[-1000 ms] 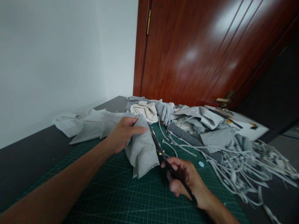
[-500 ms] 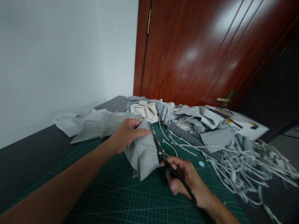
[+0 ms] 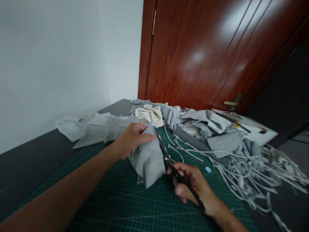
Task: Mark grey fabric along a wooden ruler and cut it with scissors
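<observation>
A piece of grey fabric [image 3: 148,161] hangs from my left hand [image 3: 131,140], pinched near its upper edge between thumb and fingers. My right hand [image 3: 190,183] is closed round the handles of black scissors [image 3: 177,175] with a brass-coloured pivot. The blades point up and away from me, along the right edge of the fabric. Whether the blades are apart or together is hard to make out. Both hands are above a green gridded cutting mat [image 3: 116,206]. Part of the scissors' lower handle is hidden by the fabric and fingers.
Grey fabric pieces [image 3: 94,127] lie at the left, with a cream cloth [image 3: 150,115] behind my hands. At the right is a tangle of grey fabric strips [image 3: 243,177], beside a rolled dark-grey cloth [image 3: 200,145]. A clipboard [image 3: 260,130] rests behind them, before a wooden door [image 3: 193,58].
Very little differs. My right hand and the scissors have shifted slightly down and to the right. The lower right corner of the fabric has moved a little with them.
</observation>
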Available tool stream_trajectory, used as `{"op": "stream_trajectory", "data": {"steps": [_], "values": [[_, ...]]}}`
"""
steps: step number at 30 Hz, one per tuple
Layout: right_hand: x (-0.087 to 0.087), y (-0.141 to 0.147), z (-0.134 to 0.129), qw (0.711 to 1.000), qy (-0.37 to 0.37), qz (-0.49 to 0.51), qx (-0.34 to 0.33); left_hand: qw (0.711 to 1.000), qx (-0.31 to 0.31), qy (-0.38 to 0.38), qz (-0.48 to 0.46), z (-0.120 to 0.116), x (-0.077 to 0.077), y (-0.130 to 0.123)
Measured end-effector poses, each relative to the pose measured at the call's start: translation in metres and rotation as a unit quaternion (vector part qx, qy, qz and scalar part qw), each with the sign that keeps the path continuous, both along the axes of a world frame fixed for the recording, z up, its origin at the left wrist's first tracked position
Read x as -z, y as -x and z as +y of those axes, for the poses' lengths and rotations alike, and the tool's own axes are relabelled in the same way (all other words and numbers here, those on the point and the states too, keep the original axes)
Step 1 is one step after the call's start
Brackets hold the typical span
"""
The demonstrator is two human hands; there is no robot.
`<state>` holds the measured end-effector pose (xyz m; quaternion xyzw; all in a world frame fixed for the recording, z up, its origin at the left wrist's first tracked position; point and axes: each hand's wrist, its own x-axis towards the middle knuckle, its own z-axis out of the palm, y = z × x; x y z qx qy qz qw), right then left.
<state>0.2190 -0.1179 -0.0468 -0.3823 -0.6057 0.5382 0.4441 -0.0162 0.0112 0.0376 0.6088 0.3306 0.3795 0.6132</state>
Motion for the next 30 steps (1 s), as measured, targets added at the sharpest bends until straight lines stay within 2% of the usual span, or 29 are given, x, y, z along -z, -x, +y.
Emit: {"op": "stream_trajectory", "data": {"steps": [12, 19, 24, 30], "values": [[-0.0033, 0.0018, -0.0016, 0.999, 0.024, -0.024, 0.022, 1.0, 0.007, 0.01, -0.014, 0.0009, -0.0002, 0.0008], [-0.0054, 0.0042, -0.0008, 0.999, 0.03, -0.021, 0.027, 0.999, 0.003, 0.012, -0.049, -0.0032, -0.0065, -0.0007], [-0.0013, 0.0042, -0.0003, 0.999, 0.025, -0.007, 0.026, 0.999, -0.008, 0.003, -0.044, -0.0046, -0.0075, -0.001], [0.0037, 0.0042, 0.0002, 1.0, 0.012, 0.016, 0.02, 1.0, -0.008, -0.007, -0.021, -0.0021, -0.0015, -0.0033]]}}
